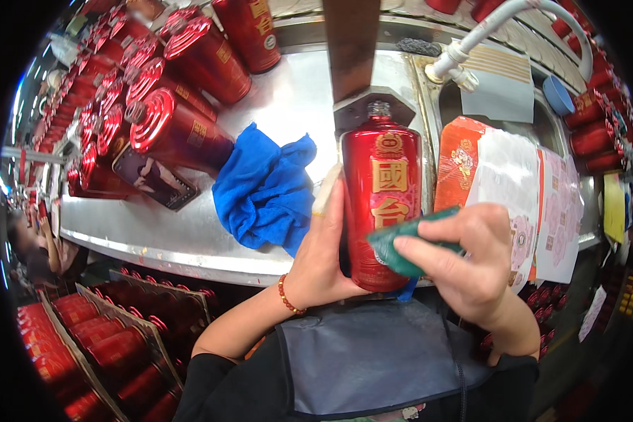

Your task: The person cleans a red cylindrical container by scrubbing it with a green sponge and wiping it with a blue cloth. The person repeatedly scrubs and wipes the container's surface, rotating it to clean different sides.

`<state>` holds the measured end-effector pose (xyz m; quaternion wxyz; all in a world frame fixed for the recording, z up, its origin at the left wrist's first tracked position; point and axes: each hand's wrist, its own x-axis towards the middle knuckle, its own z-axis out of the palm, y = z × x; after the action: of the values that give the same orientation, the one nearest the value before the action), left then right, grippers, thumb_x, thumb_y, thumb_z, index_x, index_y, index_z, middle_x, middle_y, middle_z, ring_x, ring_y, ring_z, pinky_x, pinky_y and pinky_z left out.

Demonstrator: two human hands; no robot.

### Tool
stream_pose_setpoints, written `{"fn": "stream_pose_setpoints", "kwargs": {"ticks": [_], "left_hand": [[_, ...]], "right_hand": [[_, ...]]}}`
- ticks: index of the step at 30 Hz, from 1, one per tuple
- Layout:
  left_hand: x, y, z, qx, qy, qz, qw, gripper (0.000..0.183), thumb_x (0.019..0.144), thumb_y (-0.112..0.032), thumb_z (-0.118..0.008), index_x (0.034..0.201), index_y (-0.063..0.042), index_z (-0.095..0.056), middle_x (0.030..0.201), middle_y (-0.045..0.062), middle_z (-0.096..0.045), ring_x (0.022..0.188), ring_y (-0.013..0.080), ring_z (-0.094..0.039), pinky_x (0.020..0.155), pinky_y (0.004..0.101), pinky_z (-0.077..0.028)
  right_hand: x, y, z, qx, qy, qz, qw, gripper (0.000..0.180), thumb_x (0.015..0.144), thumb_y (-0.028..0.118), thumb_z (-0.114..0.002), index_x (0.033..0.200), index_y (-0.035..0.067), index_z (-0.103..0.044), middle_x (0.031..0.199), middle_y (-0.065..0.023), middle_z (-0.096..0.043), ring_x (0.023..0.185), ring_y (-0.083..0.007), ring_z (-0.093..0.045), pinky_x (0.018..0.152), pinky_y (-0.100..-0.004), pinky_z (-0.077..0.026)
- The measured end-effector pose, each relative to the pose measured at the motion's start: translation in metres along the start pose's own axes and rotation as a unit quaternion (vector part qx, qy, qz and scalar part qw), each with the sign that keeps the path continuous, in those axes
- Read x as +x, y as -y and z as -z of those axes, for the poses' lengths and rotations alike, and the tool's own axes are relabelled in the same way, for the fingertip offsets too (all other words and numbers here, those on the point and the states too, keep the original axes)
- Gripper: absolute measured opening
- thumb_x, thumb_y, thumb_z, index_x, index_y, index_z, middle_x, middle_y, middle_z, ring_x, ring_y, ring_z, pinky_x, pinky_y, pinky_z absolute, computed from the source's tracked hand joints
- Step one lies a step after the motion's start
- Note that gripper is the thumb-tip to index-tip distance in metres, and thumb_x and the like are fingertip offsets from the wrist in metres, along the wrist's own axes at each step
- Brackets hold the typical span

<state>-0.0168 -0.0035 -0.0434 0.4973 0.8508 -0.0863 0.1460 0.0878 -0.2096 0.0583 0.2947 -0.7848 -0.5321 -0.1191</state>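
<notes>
A glossy red glass bottle (384, 184) with gold characters and an uncapped threaded neck lies before me, neck pointing away. My left hand (322, 258), with a beaded bracelet at the wrist, holds the bottle's left side and base; a whitish pad shows by its fingertips. Between the thumb and fingers of my right hand (464, 248) is a green flexible scraper (401, 248), its edge over the lower front of the bottle. Left of the bottle, a crumpled blue cloth (269, 190) rests on the metal table (190, 258). Sheets with pink decals (556, 211) lie to the right.
Red bottles (179, 126) crowd the table's left side, with a smartphone (155, 178) leaning there. A brown post (351, 47) rises behind the bottle. Beyond the sheets are a sink, a white faucet pipe (475, 42) and a blue bowl (558, 95). Bottle crates (121, 322) stand lower left; another person is far left.
</notes>
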Motion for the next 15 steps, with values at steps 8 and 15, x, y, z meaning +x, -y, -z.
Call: {"fn": "stream_pose_setpoints", "kwargs": {"ticks": [8,15], "left_hand": [[-0.002,-0.004,-0.001,0.02,-0.042,-0.007,0.999,0.137,0.067,-0.041,-0.097,0.164,0.006,-0.012,0.164,0.035,-0.025,0.15,0.0506,-0.033,0.12,0.0476,-0.035],[-0.004,-0.002,-0.002,0.014,-0.054,-0.017,0.998,0.133,0.068,-0.04,-0.097,0.163,0.006,-0.015,0.164,0.034,-0.026,0.15,0.0498,-0.034,0.12,0.0474,-0.035]], "right_hand": [[0.005,0.005,0.003,-0.052,0.019,-0.019,0.998,0.042,0.062,0.008,-0.076,0.103,0.014,-0.083,0.089,-0.0008,-0.065,0.082,-0.022,-0.053,0.073,-0.0333,-0.043],[0.016,0.003,0.009,-0.111,0.024,-0.037,0.993,0.042,0.063,0.006,-0.077,0.103,0.012,-0.082,0.085,-0.0002,-0.06,0.081,-0.0217,-0.052,0.069,-0.0334,-0.041]]}}
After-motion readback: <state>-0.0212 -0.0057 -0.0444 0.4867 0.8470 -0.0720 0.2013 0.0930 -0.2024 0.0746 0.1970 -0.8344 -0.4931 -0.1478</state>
